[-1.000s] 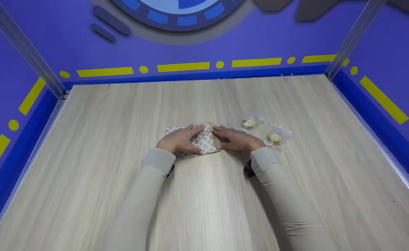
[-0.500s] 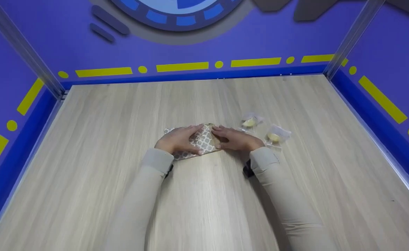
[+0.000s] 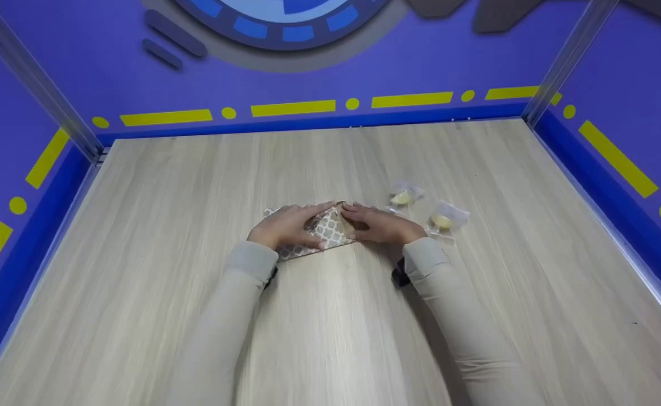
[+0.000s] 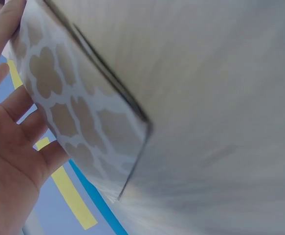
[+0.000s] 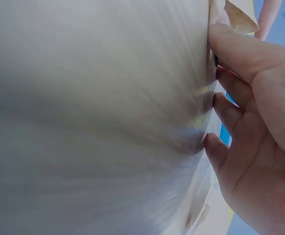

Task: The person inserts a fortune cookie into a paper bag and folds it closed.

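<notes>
A flat paper bag (image 3: 329,233) with a white and grey-beige lattice print lies at the middle of the table, its plain brown end (image 3: 346,224) to the right. Across the printed part my left hand (image 3: 288,226) holds it, thumb at the near edge and fingers at the far edge. My right hand (image 3: 386,224) holds the brown end between thumb and fingers. Up close in the left wrist view, the printed face (image 4: 64,98) and a folded corner appear. Only a bit of brown paper (image 5: 241,18) shows beside the right thumb in the right wrist view.
Two small clear packets, each with a pale yellow piece inside, lie right of my right hand: a farther packet (image 3: 402,197) and a nearer packet (image 3: 442,221). Blue-purple walls (image 3: 285,90) with yellow marks bound the wooden table (image 3: 195,186) at the back and sides.
The far edge at the bag's brown end has lifted and parted slightly. My left fingertips have shifted a little right, toward the right hand. The packets stay in place.
</notes>
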The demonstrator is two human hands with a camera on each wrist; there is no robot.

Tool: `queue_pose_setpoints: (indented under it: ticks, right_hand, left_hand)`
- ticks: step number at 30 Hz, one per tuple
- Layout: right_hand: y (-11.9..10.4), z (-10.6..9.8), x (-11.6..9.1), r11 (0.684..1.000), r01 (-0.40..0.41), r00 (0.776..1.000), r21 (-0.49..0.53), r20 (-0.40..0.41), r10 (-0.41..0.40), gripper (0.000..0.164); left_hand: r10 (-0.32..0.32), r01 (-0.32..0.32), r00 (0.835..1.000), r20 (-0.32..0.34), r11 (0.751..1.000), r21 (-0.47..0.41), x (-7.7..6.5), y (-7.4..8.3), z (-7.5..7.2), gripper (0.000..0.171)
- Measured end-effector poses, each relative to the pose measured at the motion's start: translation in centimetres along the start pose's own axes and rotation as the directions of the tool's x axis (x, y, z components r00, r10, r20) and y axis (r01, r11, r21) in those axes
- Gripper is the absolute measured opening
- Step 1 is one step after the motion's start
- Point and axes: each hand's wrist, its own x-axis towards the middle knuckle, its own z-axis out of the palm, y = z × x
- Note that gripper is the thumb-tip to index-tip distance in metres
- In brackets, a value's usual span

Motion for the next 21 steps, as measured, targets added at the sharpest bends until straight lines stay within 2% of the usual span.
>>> queue_pose_setpoints:
  ticks: [10,21]
  right_hand:
    - [0.14,0.04,0.11,1.0,-0.005,1.0,0.012,0.003,0.005,0.065]
    - [0.08,0.02,-0.04,1.0,-0.016,1.0,0.022,0.002,0.016,0.064]
  left_hand:
    - [0.087,-0.087,0.996,0.016,0.996,0.005,-0.07,0.39,-0.23,0.082]
    - [0.064,-0.064,0.997,0.041,0.998,-0.006,0.19,0.76,-0.37,0.07]
